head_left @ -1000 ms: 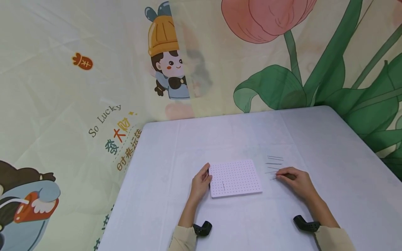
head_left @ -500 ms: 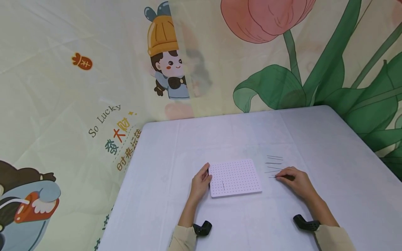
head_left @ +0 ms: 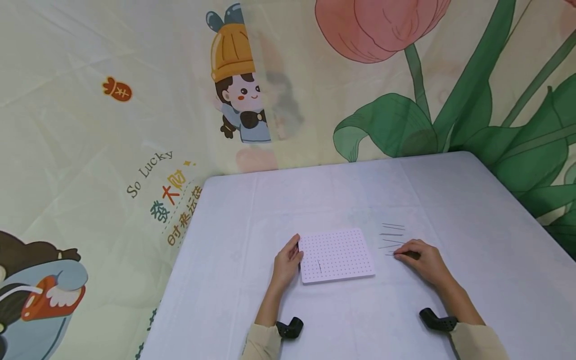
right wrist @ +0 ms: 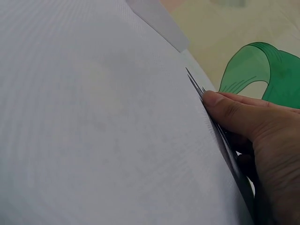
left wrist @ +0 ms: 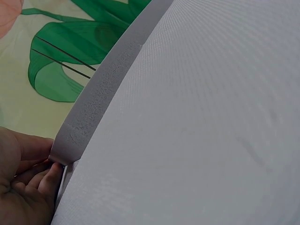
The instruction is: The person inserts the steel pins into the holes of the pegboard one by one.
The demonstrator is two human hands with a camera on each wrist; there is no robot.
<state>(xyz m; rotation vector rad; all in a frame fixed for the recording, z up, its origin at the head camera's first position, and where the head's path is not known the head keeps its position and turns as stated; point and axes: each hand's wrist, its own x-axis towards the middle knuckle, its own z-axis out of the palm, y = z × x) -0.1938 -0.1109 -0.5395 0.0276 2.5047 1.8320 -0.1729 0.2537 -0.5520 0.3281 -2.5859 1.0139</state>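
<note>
A white board (head_left: 337, 257) dotted with rows of small holes lies on the table, its left edge gripped between the thumb and fingers of my left hand (head_left: 286, 260). Two thin dark rods (left wrist: 66, 53) stand up from the board in the left wrist view; the head view shows them as a short dark line near its lower left. To the right, my right hand (head_left: 425, 260) is low over the table with thumb and fingertips pinching a thin dark rod (head_left: 389, 255), whose end sticks out leftward. Several similar rods (head_left: 391, 234) lie roughly parallel just beyond those fingertips.
White cloth covers the table (head_left: 243, 225). Behind it hangs a printed curtain (head_left: 306, 90) with a pink flower, green leaves and cartoon figures. Black wrist cameras (head_left: 290, 328) sit on both wrists, at the cuffs of beige sleeves (head_left: 262, 342).
The rod at my right fingertips has turned from slanted to nearly level, with its end lying slightly higher in view. My right hand has shifted only a little. The left hand and board stay put.
</note>
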